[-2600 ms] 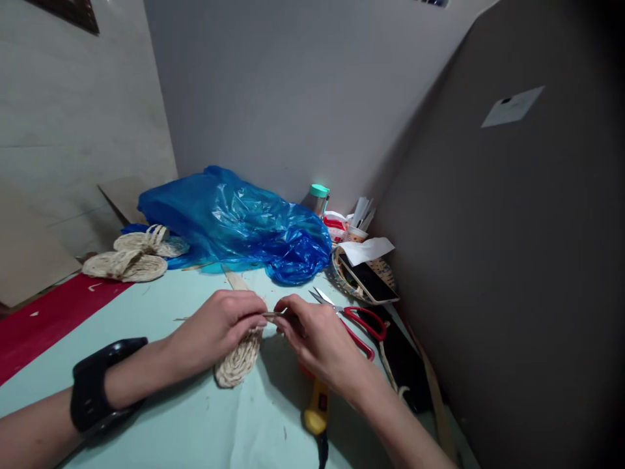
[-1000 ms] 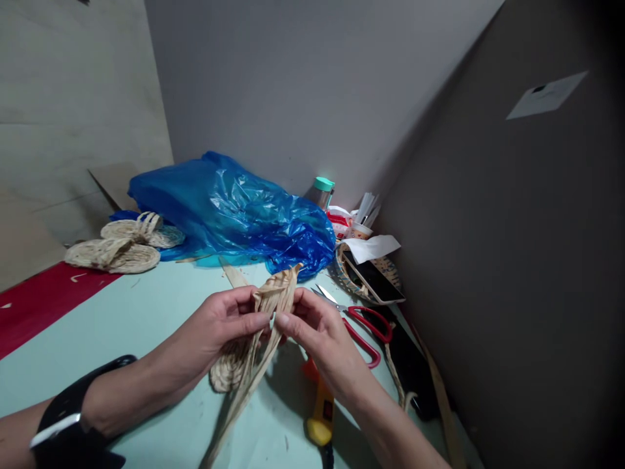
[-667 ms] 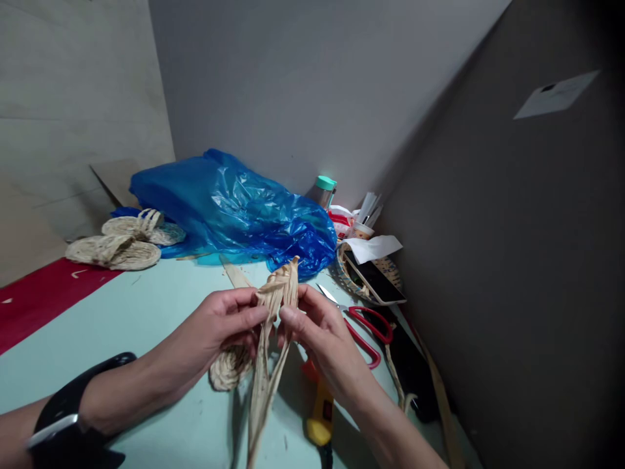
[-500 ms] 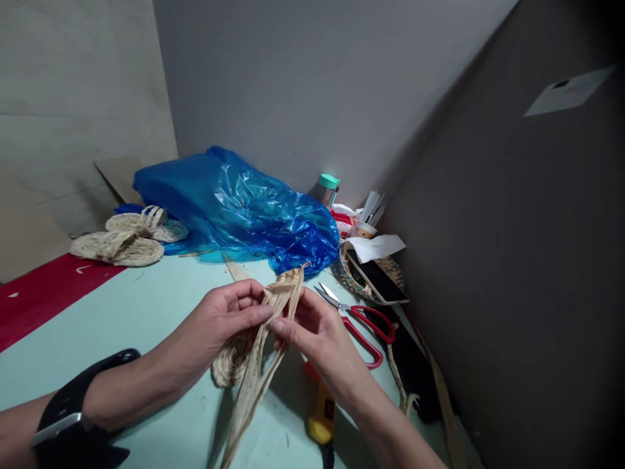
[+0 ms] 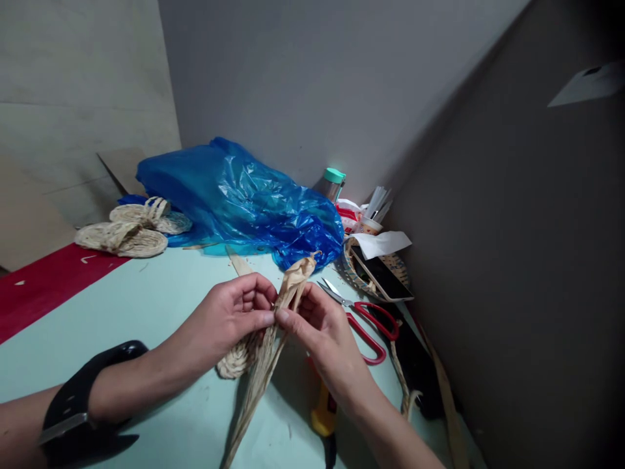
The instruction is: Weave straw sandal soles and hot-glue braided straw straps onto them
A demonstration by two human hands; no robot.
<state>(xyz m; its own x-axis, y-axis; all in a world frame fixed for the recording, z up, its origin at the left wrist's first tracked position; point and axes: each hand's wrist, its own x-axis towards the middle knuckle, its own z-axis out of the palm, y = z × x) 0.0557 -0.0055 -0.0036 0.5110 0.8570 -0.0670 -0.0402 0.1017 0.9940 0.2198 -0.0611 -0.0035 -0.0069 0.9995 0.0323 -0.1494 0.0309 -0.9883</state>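
Between my two hands is a long, pale tan dried plant strip [image 5: 258, 384], gathered and wrinkled. Its bunched, knotted-looking end points up and away, while its tail hangs down toward the near edge of view. My left hand [image 5: 237, 312] pinches it from the left with thumb and fingers. From the other side my right hand [image 5: 327, 339] grips it too, thumb on top, the thumb tips almost meeting. A coiled, braided piece [image 5: 237, 360] lies below my left hand, partly covered. Red-handled scissors [image 5: 374, 319] lie just beyond my right hand. Partly behind my right wrist is a yellow tool with a black cord [image 5: 323, 413].
A large blue plastic bag [image 5: 234, 195] sits against the back wall. Woven slippers [image 5: 122, 238] rest at the left by a red strip [image 5: 63, 280]. At the right stand a basket [image 5: 354, 270] with a phone [image 5: 383, 273] on it, a cup of sticks [image 5: 368, 225] and a green-lidded bottle [image 5: 333, 182].
The strip's upper part looks narrower and more bunched together now. My thumbs have come closer together on it. The whole view has shifted slightly.
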